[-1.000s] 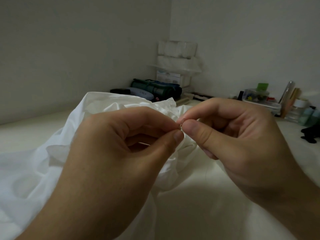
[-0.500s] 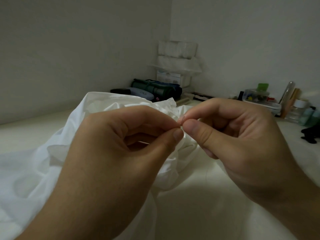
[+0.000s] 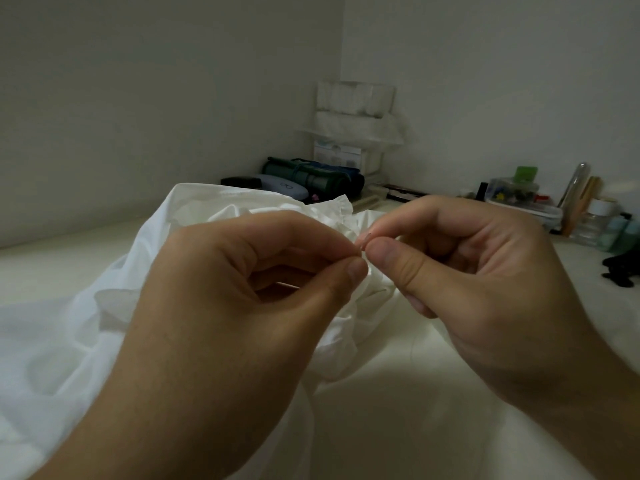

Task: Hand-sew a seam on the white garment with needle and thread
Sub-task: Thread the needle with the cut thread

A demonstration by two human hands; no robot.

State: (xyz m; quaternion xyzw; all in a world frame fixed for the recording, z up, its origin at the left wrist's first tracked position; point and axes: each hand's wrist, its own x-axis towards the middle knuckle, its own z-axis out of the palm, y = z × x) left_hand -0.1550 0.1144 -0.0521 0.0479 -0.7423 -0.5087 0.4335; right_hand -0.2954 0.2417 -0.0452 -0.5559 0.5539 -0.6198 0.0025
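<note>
The white garment (image 3: 69, 341) lies crumpled on the pale surface, spreading from the left to the middle. Above it, my left hand (image 3: 214, 323) pinches thumb against forefinger; a thin pale sliver (image 3: 289, 286), apparently the needle, shows inside its curled fingers. My right hand (image 3: 478, 289) faces it and pinches something tiny at its fingertips, which almost touch the left hand's. The thread is too fine to make out. Both hands hide the fabric directly beneath them.
In the far corner stand stacked white packs (image 3: 356, 109) and a dark green rolled bag (image 3: 311, 178). A glasses case (image 3: 284, 188) lies beside it. At the right edge are a clear box of small items (image 3: 519, 199), bottles (image 3: 595, 220) and a black object (image 3: 620, 268).
</note>
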